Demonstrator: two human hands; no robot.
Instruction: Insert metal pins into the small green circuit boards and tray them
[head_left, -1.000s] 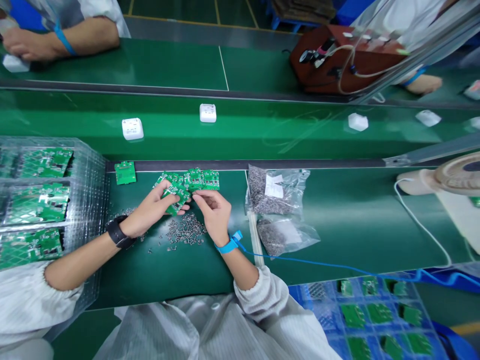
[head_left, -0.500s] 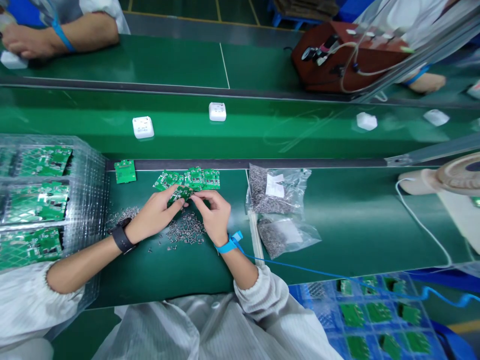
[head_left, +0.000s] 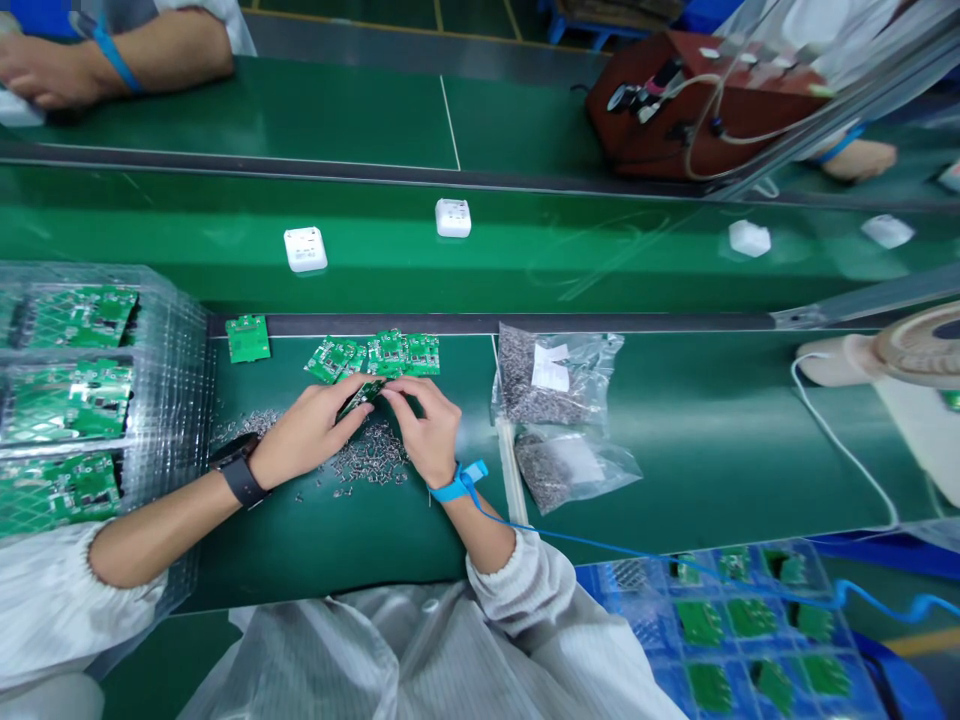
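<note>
My left hand [head_left: 315, 425] grips a small green circuit board [head_left: 361, 397] between thumb and fingers, tilted steeply above the bench. At the board's right corner, my right hand [head_left: 427, 420] is closed in a pinch; whatever its fingertips hold is too small to make out. Under both hands lies a loose pile of small metal parts [head_left: 371, 458], and a second small pile [head_left: 255, 425] lies by my left wrist. Behind my hands several circuit boards [head_left: 405, 353] lie in a row, with one more board [head_left: 248, 339] apart at the left.
Clear trays [head_left: 169, 350] of boards are stacked at left. Two plastic bags [head_left: 555, 390] of small parts lie right. White housings [head_left: 305, 250] sit on the green belt [head_left: 525, 260]. A blue wrist cord [head_left: 570, 540] runs right, over a lower tray of boards [head_left: 742, 650]. Co-workers' hands [head_left: 60, 75] are across.
The board in my left hand has tipped, showing its face more edge-on. My right hand keeps its pinch at the corner. On the belt, the white housings have shifted right.
</note>
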